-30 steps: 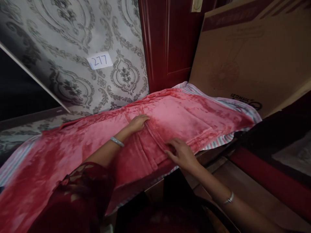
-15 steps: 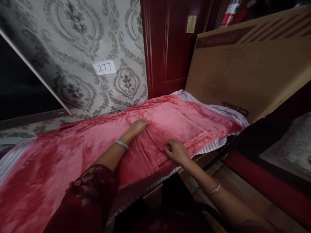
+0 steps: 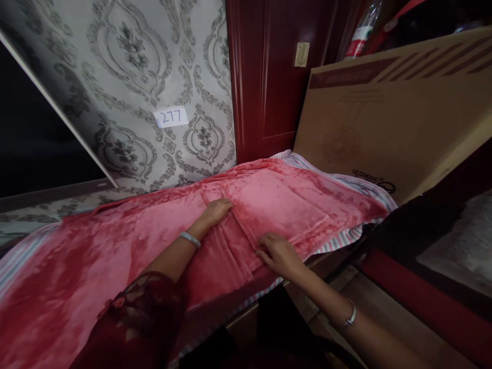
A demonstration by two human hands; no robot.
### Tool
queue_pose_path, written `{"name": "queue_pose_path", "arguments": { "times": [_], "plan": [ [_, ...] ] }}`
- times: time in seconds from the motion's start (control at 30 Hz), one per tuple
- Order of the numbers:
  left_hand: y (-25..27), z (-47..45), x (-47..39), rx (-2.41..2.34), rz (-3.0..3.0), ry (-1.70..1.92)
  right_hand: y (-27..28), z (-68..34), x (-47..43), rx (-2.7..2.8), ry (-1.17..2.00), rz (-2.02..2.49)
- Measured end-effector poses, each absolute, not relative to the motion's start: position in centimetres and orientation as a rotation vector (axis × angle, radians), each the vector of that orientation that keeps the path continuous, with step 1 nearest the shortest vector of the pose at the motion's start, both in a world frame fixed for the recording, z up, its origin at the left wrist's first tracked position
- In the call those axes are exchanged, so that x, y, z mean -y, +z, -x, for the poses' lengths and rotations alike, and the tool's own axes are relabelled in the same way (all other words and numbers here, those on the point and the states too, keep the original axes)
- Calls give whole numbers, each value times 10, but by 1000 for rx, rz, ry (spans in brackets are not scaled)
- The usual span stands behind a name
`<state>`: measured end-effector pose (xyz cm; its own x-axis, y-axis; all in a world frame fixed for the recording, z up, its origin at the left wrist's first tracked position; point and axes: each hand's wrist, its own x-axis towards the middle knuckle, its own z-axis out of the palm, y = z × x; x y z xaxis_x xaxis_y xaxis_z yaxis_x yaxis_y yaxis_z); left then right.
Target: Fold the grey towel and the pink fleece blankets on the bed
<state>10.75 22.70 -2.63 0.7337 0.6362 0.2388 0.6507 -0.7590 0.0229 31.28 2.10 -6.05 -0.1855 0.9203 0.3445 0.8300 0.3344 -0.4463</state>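
A plush red-and-pink blanket (image 3: 277,195) is spread out in front of me, with creases and a raised fold across its middle. My left hand (image 3: 218,211) grips the far part of that fold, its fingers curled into the cloth. Nearer to me and to the right, my right hand (image 3: 280,252) pinches the same fold between thumb and fingers. Its fingertips are partly lost in the plush. A striped cloth (image 3: 340,241) shows under the blanket's edges.
A large cardboard box (image 3: 395,113) leans at the back right, with a bottle (image 3: 361,36) behind it. A dark screen (image 3: 42,128) stands at the left against the patterned wall (image 3: 130,77). A dark red door panel (image 3: 282,77) rises behind the blanket.
The view has tilted up slightly, so the scene sits lower. My left hand has shifted slightly left along the fold. Both hands stay at the blanket's fold.
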Motion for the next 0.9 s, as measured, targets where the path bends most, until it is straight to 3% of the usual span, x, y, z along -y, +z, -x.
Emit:
{"name": "queue_pose_path", "arguments": {
  "times": [0.27, 0.67, 0.9],
  "plan": [
    [-10, -123, -238, 1359, 2731, -473, -25, -309, -63, 2137, 71, 1475],
    [-43, -158, -288, 1879, 2611, -165, -69, -301, -83, 2388, 243, 1546],
    [-51, -159, -291, 1879, 2579, -123, -71, -302, -82, 2357, 288, 1517]
  ]
}}
